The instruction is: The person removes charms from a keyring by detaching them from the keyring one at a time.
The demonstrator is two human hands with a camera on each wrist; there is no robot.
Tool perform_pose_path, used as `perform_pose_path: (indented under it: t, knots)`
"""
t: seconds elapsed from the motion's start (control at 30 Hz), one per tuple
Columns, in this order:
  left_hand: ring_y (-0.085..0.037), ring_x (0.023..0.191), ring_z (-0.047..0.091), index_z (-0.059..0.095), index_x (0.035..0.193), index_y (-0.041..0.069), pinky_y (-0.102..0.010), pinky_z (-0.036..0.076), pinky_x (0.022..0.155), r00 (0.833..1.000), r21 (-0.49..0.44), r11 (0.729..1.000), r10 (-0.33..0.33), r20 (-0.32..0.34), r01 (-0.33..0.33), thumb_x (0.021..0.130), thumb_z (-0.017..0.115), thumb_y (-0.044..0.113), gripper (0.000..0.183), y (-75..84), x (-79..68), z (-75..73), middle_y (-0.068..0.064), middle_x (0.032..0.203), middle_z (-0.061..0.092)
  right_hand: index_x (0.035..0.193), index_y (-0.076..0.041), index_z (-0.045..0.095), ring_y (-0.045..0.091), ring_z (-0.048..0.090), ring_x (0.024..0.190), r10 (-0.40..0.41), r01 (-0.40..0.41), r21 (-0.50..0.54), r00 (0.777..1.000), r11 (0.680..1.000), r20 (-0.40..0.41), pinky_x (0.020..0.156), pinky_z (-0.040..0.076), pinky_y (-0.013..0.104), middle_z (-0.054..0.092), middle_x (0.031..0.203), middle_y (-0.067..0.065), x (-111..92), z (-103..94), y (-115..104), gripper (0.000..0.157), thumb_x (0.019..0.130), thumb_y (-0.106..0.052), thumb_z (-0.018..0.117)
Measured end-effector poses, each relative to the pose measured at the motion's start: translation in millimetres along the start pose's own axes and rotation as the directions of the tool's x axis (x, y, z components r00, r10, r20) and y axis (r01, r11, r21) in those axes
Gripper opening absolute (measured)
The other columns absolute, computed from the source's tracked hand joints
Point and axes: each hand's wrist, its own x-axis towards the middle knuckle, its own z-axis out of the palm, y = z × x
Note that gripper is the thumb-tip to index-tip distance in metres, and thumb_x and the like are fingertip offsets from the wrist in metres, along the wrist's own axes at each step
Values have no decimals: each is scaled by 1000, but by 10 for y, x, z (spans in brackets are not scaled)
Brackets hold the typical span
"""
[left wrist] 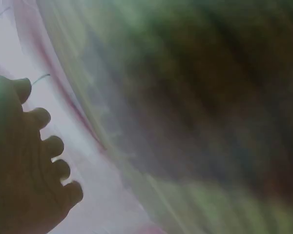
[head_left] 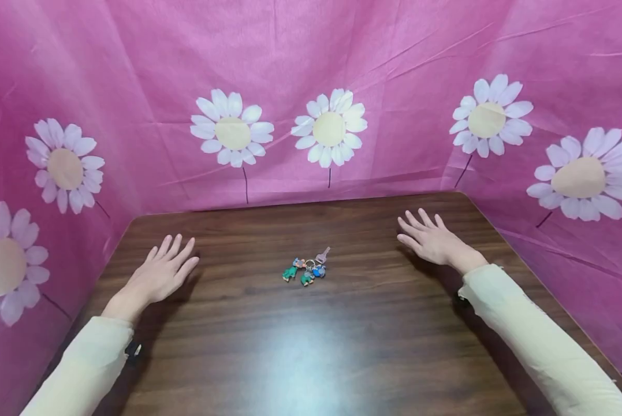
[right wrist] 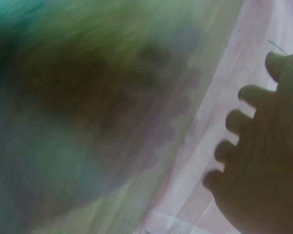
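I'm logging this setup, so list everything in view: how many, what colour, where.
Key: one, pale pinkish, mid-table
Key ring: one, metallic, beside the key
Charms: several, green and blue, around the ring; exact count unclear
Table: one, brown wood-grain, centre
Cloth: pink, behind and beside the table
Flowers: six in the head view, white with pale yellow centres, on the cloth
Sleeves: two, cream, on both arms
Left hand: one, over table's left
Right hand: one, over table's right

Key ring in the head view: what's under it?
Brown tabletop shows around the key and figurines; whatever lies directly beneath them is covered and can't be seen.
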Motion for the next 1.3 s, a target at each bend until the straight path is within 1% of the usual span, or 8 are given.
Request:
perform_pose_path:
  t: [0.13, 0.37, 0.53, 0.63, 0.77, 0.8, 0.97, 1.3]
  knots:
    - [-55, 147, 8, 24, 158, -2, -72, 10, 114, 998, -92, 995, 35, 55, -30, 110, 31, 48, 69, 103, 80, -99, -36, 160, 15, 159, -3, 26, 52, 2, 149, -37, 22, 231, 997, 973, 61, 115, 3, 71, 16, 164, 25, 64, -73, -104, 68, 110, -49, 32]
    - [-48, 149, 9, 19, 161, 5, -64, 12, 118, 975, -300, 953, 102, 200, -38, 108, 32, 55, 73, 442, 254, -359, -26, 163, 15, 163, -24, 21, 31, 5, 154, -73, -47, 552, 979, 833, 192, 122, 7, 57, 12, 169, 1, 201, -225, -402, 70, 105, -61, 35]
    - [-31, 151, 19, 25, 162, 20, -55, 19, 121, 948, -446, 895, 128, 292, 16, 104, 39, 62, 73, 701, 374, -469, -8, 165, 25, 163, -19, 22, 32, 20, 151, -219, -49, 788, 948, 614, 230, 119, 25, 54, 19, 168, 7, 368, -261, -655, 68, 107, -49, 46]
    - [-26, 149, 27, 30, 160, 20, -52, 25, 119, 923, -596, 801, 186, 336, 56, 102, 50, 57, 71, 853, 485, -455, -6, 164, 30, 163, -12, 16, 41, 25, 148, -332, -69, 886, 911, 458, 243, 115, 31, 57, 15, 167, 17, 485, -238, -805, 66, 110, -39, 44]
    - [-25, 142, 41, 38, 157, 14, -53, 37, 113, 884, -743, 662, 289, 367, 92, 102, 63, 38, 65, 1049, 660, -362, -11, 161, 36, 162, -11, 21, 47, 45, 135, -375, -112, 921, 890, 372, 260, 110, 41, 54, 31, 161, 21, 595, -153, -1017, 64, 109, -37, 46]
    - [-25, 140, 44, 40, 156, 12, -53, 39, 112, 880, -755, 649, 304, 366, 90, 101, 65, 34, 64, 1097, 700, -337, -10, 160, 38, 161, -10, 23, 47, 52, 129, -374, -123, 925, 889, 360, 263, 108, 44, 52, 36, 159, 21, 613, -128, -1071, 64, 109, -36, 48]
    - [-28, 136, 50, 47, 150, 4, -53, 44, 108, 867, -778, 626, 355, 350, 57, 97, 71, 21, 61, 1315, 899, -170, -13, 155, 44, 156, -4, 34, 42, 64, 101, -360, -105, 913, 896, 395, 259, 97, 53, 50, 52, 147, 20, 709, 4, -1254, 63, 103, -25, 61]
    - [-23, 111, 66, 50, 145, -4, -43, 53, 98, 839, -805, 581, 376, 393, 117, 91, 75, 10, 61, 1582, 1134, 149, -21, 138, 59, 142, -1, 55, 21, 67, 98, -277, -159, 828, 894, 539, 352, 81, 60, 43, 57, 140, 14, 798, 234, -1403, 57, 90, -11, 77]
